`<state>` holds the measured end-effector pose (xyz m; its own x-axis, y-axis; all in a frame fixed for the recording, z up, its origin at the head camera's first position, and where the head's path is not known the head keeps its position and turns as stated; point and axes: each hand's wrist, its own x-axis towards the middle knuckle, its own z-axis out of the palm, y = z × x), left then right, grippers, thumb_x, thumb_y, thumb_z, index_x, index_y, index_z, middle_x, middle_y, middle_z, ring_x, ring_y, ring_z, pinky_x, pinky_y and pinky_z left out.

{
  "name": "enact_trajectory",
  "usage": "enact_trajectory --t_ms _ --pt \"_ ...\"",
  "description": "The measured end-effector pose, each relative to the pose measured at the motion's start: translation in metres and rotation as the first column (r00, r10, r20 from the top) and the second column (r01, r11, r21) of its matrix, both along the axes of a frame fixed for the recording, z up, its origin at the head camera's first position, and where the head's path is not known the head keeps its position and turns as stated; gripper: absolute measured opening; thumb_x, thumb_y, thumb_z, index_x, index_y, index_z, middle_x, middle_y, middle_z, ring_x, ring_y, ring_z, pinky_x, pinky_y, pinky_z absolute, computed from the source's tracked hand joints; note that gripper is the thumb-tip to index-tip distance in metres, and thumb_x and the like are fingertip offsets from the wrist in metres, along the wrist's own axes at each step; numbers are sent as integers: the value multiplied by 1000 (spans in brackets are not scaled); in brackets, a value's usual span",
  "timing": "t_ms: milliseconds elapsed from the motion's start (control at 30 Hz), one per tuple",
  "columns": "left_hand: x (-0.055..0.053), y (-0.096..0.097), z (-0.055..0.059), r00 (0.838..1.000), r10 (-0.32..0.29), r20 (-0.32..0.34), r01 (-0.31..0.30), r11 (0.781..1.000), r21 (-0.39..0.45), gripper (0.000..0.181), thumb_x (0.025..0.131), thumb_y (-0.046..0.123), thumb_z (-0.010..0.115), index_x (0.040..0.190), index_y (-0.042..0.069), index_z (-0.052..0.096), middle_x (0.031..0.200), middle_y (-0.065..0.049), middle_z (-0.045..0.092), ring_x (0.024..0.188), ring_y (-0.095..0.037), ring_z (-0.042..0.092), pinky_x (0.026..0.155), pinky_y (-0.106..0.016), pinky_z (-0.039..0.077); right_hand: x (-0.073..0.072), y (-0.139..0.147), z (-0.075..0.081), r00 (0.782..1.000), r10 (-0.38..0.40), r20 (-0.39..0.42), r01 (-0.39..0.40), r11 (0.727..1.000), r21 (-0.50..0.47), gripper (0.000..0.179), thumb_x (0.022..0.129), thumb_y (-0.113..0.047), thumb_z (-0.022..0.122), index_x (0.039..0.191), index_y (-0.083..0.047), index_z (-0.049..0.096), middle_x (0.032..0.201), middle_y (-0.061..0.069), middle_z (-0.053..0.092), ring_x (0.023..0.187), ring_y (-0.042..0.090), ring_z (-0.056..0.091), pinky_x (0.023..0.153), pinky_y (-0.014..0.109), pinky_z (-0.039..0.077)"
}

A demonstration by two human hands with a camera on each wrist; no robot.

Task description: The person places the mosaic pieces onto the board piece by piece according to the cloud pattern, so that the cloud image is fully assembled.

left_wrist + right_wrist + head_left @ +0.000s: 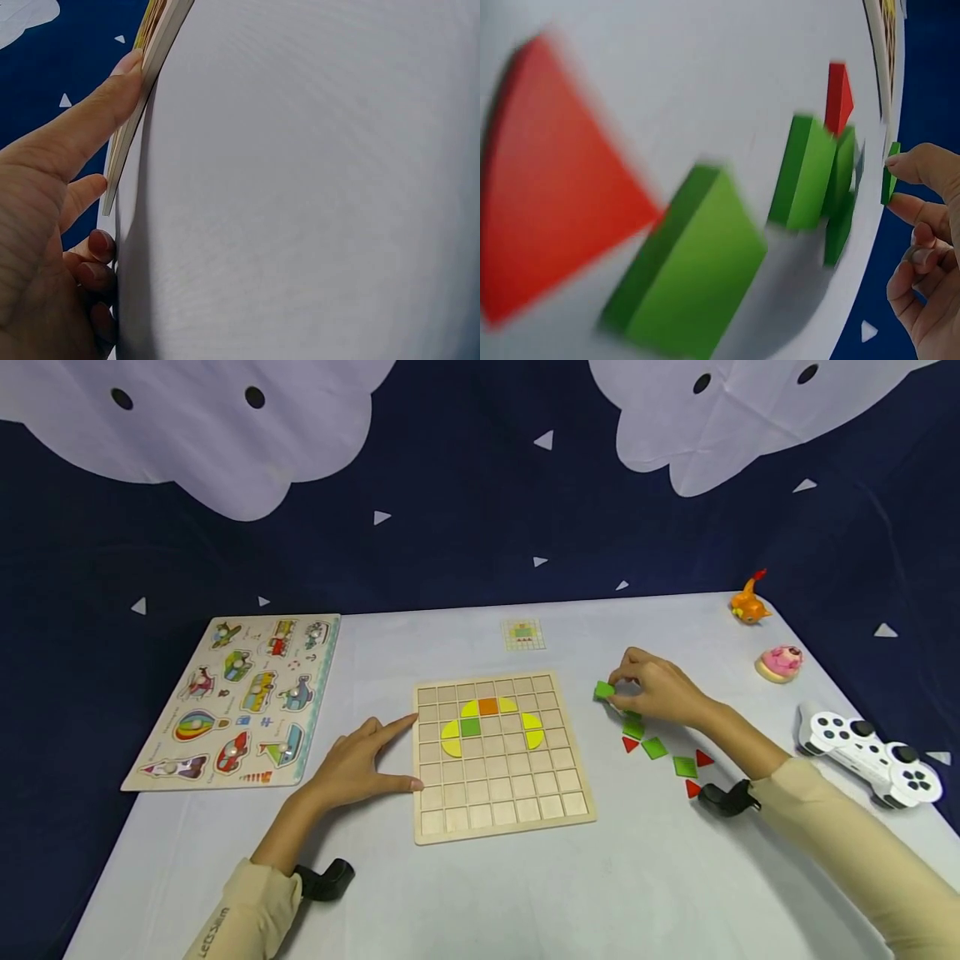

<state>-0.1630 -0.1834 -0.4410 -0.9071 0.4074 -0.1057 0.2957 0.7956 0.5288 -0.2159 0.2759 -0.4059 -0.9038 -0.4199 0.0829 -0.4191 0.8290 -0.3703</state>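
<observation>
My right hand (pixel 660 687) pinches a green square tile (pixel 604 691) between thumb and fingertips, to the right of the wooden grid board (pixel 510 831). In the right wrist view the pinched tile (pixel 889 174) is raised off the cloth. Below that hand lie loose green square tiles (pixel 655 748) and red triangular tiles (pixel 703 758). My left hand (pixel 356 764) touches the board's left edge with outstretched thumb and index finger. Set in the grid are several yellow rounded tiles (pixel 533 739), an orange square tile (pixel 488 707) and a green square tile (pixel 470 727).
A small pattern card (pixel 523 635) lies behind the board. At the left is a picture puzzle board (pixel 247 706) with vehicle pieces. Along the right side are a white game controller (pixel 866 756), a pink toy (pixel 780 663) and an orange toy (pixel 748 604). A dark cloth backdrop (pixel 465 543) hangs behind.
</observation>
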Motion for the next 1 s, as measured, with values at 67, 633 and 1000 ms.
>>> enact_trajectory --t_ms 67,633,1000 --pt "0 0 0 1000 -1 1 1 1000 0 100 67 61 83 152 25 43 85 -2 45 66 -16 35 67 -33 29 0 -8 0 1000 23 1 -23 1000 -12 24 81 -17 80 99 -3 76 91 4 55 78 20 52 69 33 42" --pt "1 1 2 1000 1 -6 -1 1000 -11 100 66 60 84 151 25 44 85 -2 46 65 -16 36 64 -32 30 2 -75 1 981 195 23 -192 978 -81 21 80 -18 79 98 -7 77 93 2 55 82 16 53 74 33 46" --pt "1 0 2 1000 1 -9 -1 1000 -9 100 67 60 84 151 25 44 85 -2 45 65 -16 36 65 -32 29 3 -110 -2 961 274 23 -272 960 -63 25 82 -21 79 101 -5 77 90 2 52 77 14 51 70 28 44"
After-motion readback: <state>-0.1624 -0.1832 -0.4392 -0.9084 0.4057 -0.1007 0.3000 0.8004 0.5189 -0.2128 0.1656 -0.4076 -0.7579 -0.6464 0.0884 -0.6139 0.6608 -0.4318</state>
